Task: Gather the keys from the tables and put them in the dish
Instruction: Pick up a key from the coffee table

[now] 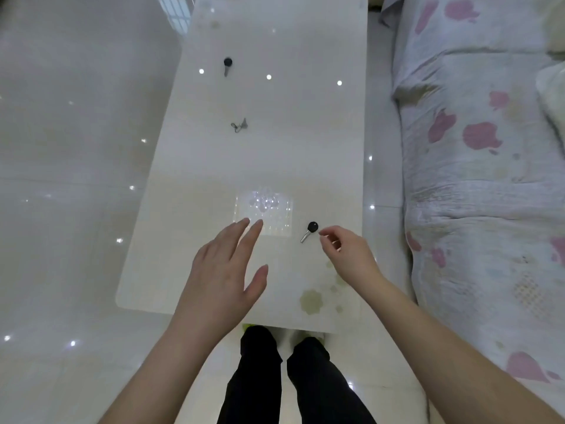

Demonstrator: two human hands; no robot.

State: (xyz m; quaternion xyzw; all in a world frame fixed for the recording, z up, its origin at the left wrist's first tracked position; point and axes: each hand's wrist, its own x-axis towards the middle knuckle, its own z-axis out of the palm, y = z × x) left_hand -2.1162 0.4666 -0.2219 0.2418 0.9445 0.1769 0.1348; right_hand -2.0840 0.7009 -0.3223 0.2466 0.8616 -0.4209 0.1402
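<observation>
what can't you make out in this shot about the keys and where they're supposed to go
- Dish: not in the head view at all.
- Small grey key bunch: too small to count the keys.
- Right hand: fingertips by the near black-headed key; contact unclear.
- Far key: blade blurred.

A long glossy white table (275,166) ran from the person's legs (287,377) toward twelve o'clock. The left hand (220,276) hovered flat over its near end, fingers spread and empty. At two o'clock from it, the right hand (345,252) had thumb and forefinger pinched loosely just beside the black head of a near key (309,231), not clearly touching it. A small grey key on a ring (239,125) lay mid-table, and another black-headed key (227,66) lay farther toward twelve. A floral-covered sofa (477,179) stood at three o'clock.
</observation>
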